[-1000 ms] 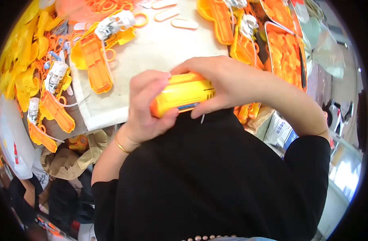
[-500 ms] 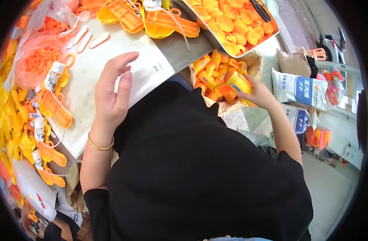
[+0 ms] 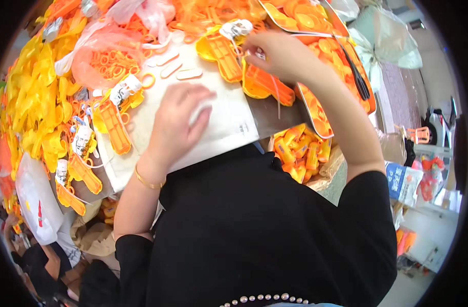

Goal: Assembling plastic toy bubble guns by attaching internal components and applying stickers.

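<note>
Over the white board (image 3: 223,120) my left hand (image 3: 180,125) hovers with nothing in it, fingers and thumb apart, slightly blurred. My right hand (image 3: 282,53) reaches across to the far side, its fingers curled round the white-wrapped end of a yellow-and-orange plastic shell (image 3: 267,84). Part of that end is hidden by the fingers. Just left of it lies a similar shell (image 3: 221,53) with a white-wrapped part at its top. Several more such shells, among them one orange-and-yellow shell (image 3: 113,125), line the board's left side.
Small white-and-orange strips (image 3: 189,74) lie on the board. A tray of orange cups (image 3: 315,120) stands far right, black-handled scissors (image 3: 354,71) on it. Below it, a paper-lined box holds yellow-orange pieces (image 3: 300,151). Yellow parts (image 3: 37,107) are heaped at left, beside a pink bag (image 3: 106,56).
My right hand has let go of a yellow-orange piece in the box and moved up-left to the shell. My view has shifted; the left hand stays over the board.
</note>
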### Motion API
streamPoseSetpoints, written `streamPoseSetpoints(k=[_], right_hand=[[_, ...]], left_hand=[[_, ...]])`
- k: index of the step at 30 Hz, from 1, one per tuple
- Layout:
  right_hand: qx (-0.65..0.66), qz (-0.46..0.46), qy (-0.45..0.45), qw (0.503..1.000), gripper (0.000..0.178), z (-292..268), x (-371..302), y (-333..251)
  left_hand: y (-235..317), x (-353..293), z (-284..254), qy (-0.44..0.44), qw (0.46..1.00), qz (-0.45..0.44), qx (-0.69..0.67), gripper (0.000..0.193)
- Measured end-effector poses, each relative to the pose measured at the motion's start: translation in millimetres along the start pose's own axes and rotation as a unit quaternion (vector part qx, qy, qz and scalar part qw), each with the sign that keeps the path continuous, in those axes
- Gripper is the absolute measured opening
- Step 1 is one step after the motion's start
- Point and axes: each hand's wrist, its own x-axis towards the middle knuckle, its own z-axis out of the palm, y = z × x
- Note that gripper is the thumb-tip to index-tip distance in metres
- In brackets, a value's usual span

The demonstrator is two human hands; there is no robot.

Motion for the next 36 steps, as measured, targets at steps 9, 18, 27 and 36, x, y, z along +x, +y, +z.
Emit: streamPoseSetpoints(k=[9,18,27,36], right_hand=[[0.278,-0.110,-0.033,0.954,0.015,54,-45,-80],[0.190,-0.417,0.017,0.889,0.013,135,35,-155],[0.086,-0.455,-0.060,0.884,0.023,112,22,-164],[0.095,-0.406,-0.053,0.907,0.023,109,26,-168]], left_hand=[[-65,-56,-81,0.053,0.940,-0.119,0.316,0.043],[-67,-68,-78,-0.006,0.957,-0.122,0.263,0.042],[-43,-87,-53,0.118,0.958,-0.177,0.191,0.034],[-39,-112,-114,0.384,0.912,-0.141,-0.025,0.040]])
